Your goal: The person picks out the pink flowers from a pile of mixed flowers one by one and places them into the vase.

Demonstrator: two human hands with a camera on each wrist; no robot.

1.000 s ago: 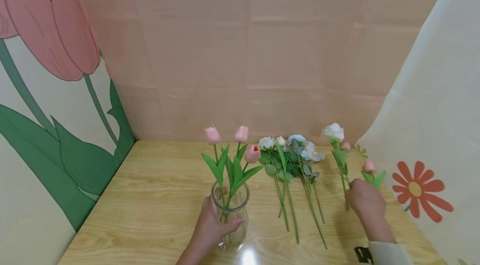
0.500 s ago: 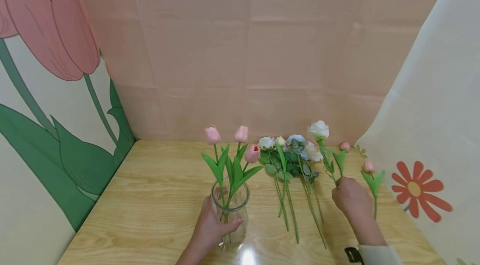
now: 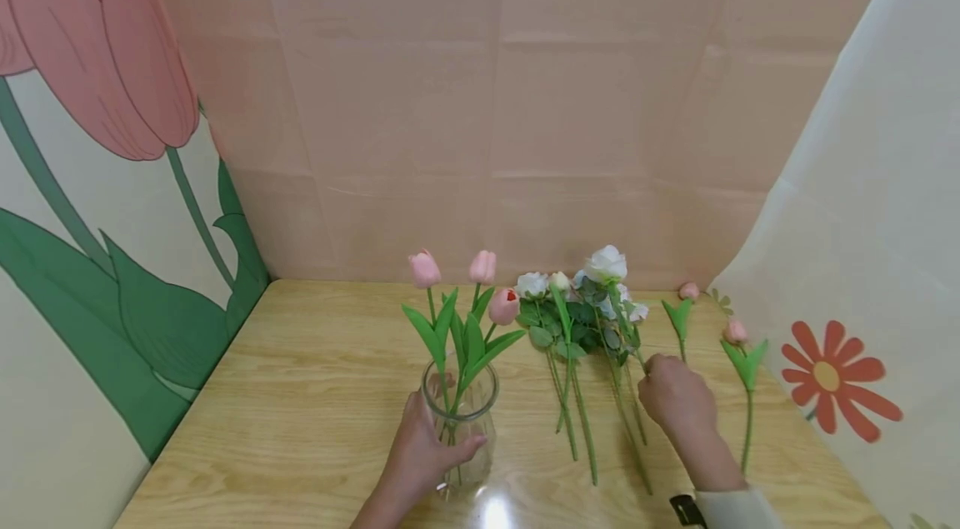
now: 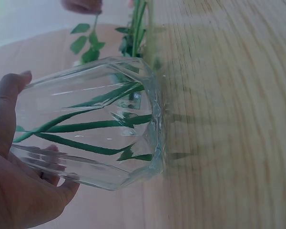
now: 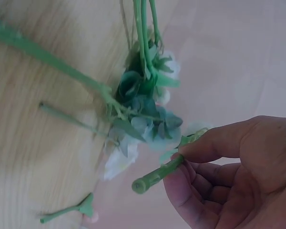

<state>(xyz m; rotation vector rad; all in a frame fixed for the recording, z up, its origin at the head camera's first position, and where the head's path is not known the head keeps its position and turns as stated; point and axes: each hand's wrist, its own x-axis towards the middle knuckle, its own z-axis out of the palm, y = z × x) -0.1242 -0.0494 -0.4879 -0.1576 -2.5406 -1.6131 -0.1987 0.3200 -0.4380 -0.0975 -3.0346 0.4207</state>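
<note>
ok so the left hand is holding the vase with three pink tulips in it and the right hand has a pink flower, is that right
Not quite: the right hand is holding a white flower, not a pink one, as the head view shows. The left hand does hold the vase with three pink tulips in it.

Glare on tbl [image 3: 300, 404], wrist pics hazy

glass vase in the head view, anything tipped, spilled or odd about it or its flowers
Nothing is tipped or spilled: the vase stands upright, held by the left hand. One oddity: a red patch on the vase's rightmost tulip, standing out against the pink; I can't tell whether that is damage.
</note>
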